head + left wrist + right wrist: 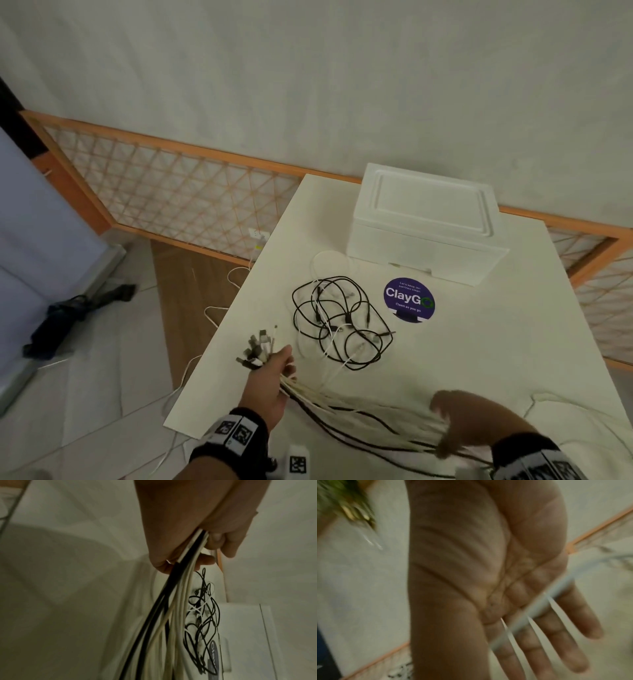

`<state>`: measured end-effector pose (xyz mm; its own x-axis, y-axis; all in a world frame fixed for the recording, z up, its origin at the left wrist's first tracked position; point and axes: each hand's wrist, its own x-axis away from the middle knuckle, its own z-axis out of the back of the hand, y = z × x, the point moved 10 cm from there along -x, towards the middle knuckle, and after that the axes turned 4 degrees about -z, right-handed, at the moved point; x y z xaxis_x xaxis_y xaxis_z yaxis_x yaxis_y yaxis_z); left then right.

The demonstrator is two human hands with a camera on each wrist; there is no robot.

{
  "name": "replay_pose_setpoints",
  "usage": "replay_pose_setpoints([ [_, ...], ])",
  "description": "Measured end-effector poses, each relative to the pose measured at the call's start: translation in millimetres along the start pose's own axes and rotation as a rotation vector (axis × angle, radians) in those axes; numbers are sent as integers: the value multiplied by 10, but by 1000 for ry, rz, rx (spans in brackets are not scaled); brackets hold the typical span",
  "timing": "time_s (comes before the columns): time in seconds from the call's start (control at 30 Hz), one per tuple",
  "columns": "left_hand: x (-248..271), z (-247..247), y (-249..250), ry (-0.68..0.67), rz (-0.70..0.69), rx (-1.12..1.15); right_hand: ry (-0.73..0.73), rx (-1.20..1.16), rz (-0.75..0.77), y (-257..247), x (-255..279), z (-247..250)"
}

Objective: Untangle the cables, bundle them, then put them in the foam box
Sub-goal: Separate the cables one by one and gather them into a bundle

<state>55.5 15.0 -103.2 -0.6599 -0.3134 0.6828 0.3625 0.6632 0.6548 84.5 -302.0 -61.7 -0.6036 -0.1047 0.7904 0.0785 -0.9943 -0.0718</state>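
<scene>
My left hand [270, 380] grips the gathered cables [359, 407] near their plugs; my right hand [469, 421] combs them, fingers straight. A tangle [339, 322] remains on the desk [479, 342], and the foam box [424, 222] sits lidded.

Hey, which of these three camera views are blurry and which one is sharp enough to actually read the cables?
Head view: mostly sharp, with the black tangle and foam box clear and only the right hand smeared by motion. Left wrist view: dim, soft toward the edges, though the left hand gripping the cable bundle reads fine. Right wrist view: heavily blurred throughout.
</scene>
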Motion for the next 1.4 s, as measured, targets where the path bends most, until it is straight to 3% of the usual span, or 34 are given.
replay_pose_setpoints([
  [0.13, 69, -187, 71, -147, -27, -49, 306, -203, 288, -960, 110, 759],
  [0.23, 154, -321, 178, -236, -94, -130, 281, -578, 508, -1802, 127, 1017],
  [0.33, 274, -438, 286, -326, -140, -206, 218, -567, 598, -2474, 98, 986],
  [0.43, 346, -445, 283, -411, -89, -282, 277, -465, 687, -2852, 170, 937],
  [0.57, 370, -336, 200, -482, 10, -245, 281, -393, 713, -3017, 135, 772],
  [0.7, 323, -243, 163, -510, 19, -227, 327, -389, 829, -3111, 161, 720],
  [0.8, 312, -268, 143, -531, 26, -174, 148, -669, 836, -3049, 66, 615],
  [0.87, 313, -301, 100, -554, 49, -171, 40, -726, 789, -3040, -3, 515],
  [0.97, 244, -304, 17, -544, 76, -197, 134, -567, 778, -3052, -88, 557],
  [1.1, 72, -321, -41, -481, 99, -138, 157, -489, 854, -2996, -92, 644],
  [1.17, 1, -339, 17, -438, 83, -84, 248, -605, 752, -2658, -233, 835],
  [1.27, -95, -323, 41, -374, 92, -71, 646, -614, 304, -1643, -537, 1251],
  [1.3, -112, -326, 35, -356, 92, -85, 694, -554, 154, -1311, -629, 1311],
  [1.33, -142, -324, 15, -341, 88, -98, 675, -475, 36, -1038, -725, 1316],
  [1.4, -189, -333, -20, -306, 91, -114, 545, -316, -50, -705, -923, 1198],
])
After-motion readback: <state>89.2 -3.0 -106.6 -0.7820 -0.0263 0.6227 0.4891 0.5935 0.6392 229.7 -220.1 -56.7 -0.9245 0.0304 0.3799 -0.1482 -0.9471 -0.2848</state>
